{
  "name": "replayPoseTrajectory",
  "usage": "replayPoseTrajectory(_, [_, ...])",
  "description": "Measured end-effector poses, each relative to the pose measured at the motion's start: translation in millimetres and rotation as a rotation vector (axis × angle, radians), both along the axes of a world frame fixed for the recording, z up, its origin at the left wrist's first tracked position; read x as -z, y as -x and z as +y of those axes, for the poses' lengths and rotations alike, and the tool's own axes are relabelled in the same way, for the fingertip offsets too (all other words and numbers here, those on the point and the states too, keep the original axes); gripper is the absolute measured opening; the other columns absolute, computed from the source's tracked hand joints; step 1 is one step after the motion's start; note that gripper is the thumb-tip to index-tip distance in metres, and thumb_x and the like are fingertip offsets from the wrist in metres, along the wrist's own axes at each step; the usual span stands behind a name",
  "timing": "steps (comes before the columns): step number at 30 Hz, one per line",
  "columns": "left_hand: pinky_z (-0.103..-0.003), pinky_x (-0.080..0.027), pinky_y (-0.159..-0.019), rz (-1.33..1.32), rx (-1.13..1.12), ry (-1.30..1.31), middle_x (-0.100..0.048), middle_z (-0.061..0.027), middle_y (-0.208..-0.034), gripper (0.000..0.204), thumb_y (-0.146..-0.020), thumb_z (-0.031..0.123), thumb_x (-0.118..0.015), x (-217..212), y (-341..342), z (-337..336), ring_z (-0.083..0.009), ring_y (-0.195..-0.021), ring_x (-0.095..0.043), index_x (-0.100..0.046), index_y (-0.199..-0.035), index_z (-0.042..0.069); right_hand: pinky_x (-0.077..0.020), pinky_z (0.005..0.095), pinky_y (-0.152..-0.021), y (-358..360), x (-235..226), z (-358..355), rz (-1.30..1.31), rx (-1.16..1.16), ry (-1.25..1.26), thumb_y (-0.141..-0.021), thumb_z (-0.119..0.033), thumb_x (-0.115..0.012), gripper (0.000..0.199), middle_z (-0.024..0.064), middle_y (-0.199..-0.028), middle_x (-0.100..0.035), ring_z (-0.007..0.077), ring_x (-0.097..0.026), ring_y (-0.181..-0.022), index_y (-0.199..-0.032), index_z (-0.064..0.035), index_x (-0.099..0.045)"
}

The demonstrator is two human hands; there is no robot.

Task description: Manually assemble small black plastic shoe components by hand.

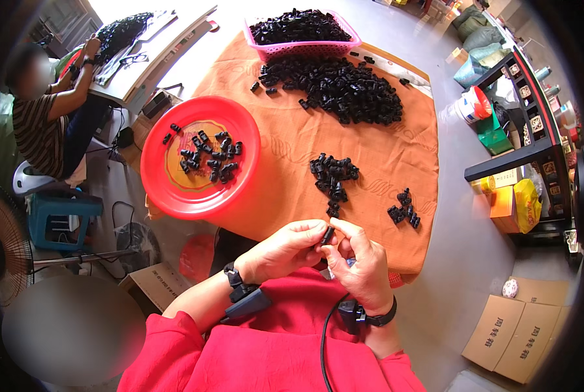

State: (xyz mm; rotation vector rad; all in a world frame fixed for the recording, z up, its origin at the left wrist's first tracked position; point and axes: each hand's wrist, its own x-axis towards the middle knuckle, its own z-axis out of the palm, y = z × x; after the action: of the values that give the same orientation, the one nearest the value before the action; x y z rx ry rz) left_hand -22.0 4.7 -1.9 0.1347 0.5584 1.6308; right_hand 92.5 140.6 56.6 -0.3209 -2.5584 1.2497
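Observation:
Both hands meet at the near edge of the orange cloth. My left hand (284,247) pinches a small black plastic part (328,236) from the left. From the right, my right hand (360,261) grips the same part with thumb and forefinger. Its exact kind is too small to make out. Just beyond the fingers lies a small pile of like black parts (334,175). A smaller cluster (404,209) sits to the right. On the left, a red round tray (158,196) holds several more black parts.
A large heap of black parts (350,91) spreads at the far side, before a pink basket (305,49) full of them. A co-worker (44,124) sits at a white table on the left. A fan (1,248) stands lower left; cardboard boxes (517,333) lie lower right.

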Motion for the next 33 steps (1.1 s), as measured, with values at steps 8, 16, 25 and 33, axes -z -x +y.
replayPoseTrajectory(8, [-0.024,-0.042,-0.069,0.002,-0.015,0.076,-0.062,0.0020,-0.094,0.031,-0.097,0.038,-0.061,-2.5,-2.5,0.2,-0.0062,-0.075,-0.050,-0.062,-0.105,0.008,-0.0472,0.0327,-0.051,0.8,2.4,0.4,0.050,-0.013,-0.005,-0.081,-0.011,-0.076,0.039,0.0063,-0.066,-0.058,0.0194,-0.059,-0.054,-0.117,-0.0048,-0.061])
replayPoseTrajectory(16, [-0.022,-0.045,-0.074,0.190,-0.054,0.092,-0.056,0.0056,-0.092,0.017,-0.100,0.031,-0.058,-0.9,-8.3,-0.5,-0.0049,-0.082,-0.053,-0.057,-0.097,0.014,-0.0480,0.0249,-0.053,-0.4,0.2,-2.9,-0.011,0.040,0.199,-0.094,-0.013,-0.066,0.020,0.0043,-0.070,-0.063,0.0101,-0.061,-0.058,-0.111,-0.0026,-0.062])
replayPoseTrajectory(25, [-0.021,-0.045,-0.067,0.118,0.043,0.149,-0.057,0.0049,-0.089,0.021,-0.101,0.035,-0.055,-13.0,-6.2,-2.8,-0.0056,-0.078,-0.054,-0.058,-0.101,0.014,-0.0492,0.0264,-0.051,1.8,-0.9,-5.5,0.037,0.078,0.258,-0.099,-0.012,-0.057,0.010,0.0055,-0.068,-0.065,0.0117,-0.063,-0.056,-0.101,-0.0028,-0.061])
replayPoseTrajectory(33, [-0.021,-0.041,-0.059,0.147,0.049,0.128,-0.057,0.0026,-0.087,0.026,-0.102,0.039,-0.050,-19.3,-9.0,-3.2,-0.0066,-0.076,-0.054,-0.056,-0.104,0.014,-0.0500,0.0266,-0.052,0.5,-3.2,-6.3,-0.016,0.076,0.285,-0.100,-0.011,-0.056,0.010,0.0058,-0.067,-0.065,0.0120,-0.064,-0.056,-0.100,-0.0027,-0.061])
